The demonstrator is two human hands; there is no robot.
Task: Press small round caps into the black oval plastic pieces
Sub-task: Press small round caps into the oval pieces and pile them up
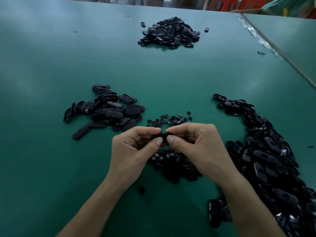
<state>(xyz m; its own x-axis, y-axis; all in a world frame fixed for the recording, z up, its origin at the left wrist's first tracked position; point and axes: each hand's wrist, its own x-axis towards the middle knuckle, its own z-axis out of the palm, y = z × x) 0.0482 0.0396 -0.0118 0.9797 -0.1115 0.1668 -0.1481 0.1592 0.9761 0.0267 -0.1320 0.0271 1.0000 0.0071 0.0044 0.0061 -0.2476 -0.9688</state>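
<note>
My left grip (135, 147) and right grip (193, 147) both pinch one black oval plastic piece (162, 136), held just above the heap of small round black caps (173, 166). I cannot tell whether a cap is seated. An off-centre thumb push could tilt it and pop it loose, and the smooth green table (153, 74) would let it skid. Far beyond my grip, red plastic stools (222, 5) stand behind the table.
</note>
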